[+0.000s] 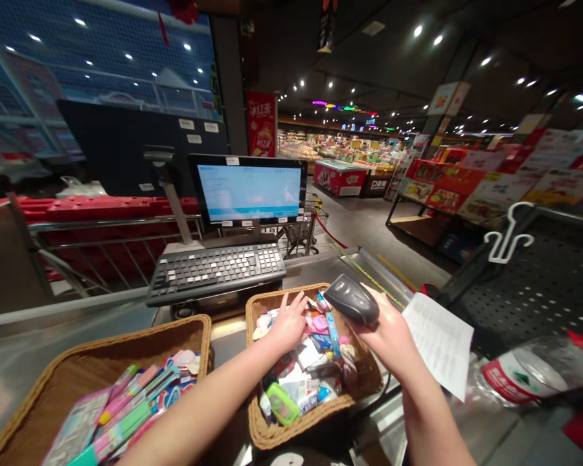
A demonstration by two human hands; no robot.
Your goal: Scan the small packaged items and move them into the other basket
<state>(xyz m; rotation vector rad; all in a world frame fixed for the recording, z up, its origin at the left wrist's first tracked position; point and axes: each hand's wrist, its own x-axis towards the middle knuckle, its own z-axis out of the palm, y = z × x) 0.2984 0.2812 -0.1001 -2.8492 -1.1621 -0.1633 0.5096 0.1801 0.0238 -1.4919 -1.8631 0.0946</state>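
Observation:
My right hand (pixel 387 330) is wrapped round a black handheld barcode scanner (pixel 352 300), held above the right side of a brown woven basket (pixel 267 439). Small mixed goods fill this basket, among them a bright green packaged item (pixel 282 404) and a pink item (pixel 319 322). Over the basket's far left part, my left hand (pixel 289 323) reaches in with its fingers spread, touching or just above the goods. Nothing shows in its grasp. To the left stands a second woven basket (pixel 53 373) with colourful packaged items (pixel 126 401), partly hidden by my left forearm.
Behind the baskets stand a black keyboard (pixel 218 268) and a lit monitor (pixel 252 191). A printed paper sheet (pixel 440 343) and a large clear bottle (pixel 529 375) with a red label lie at the right. A white hanger (pixel 509 236) hangs on a black perforated panel (pixel 554 285).

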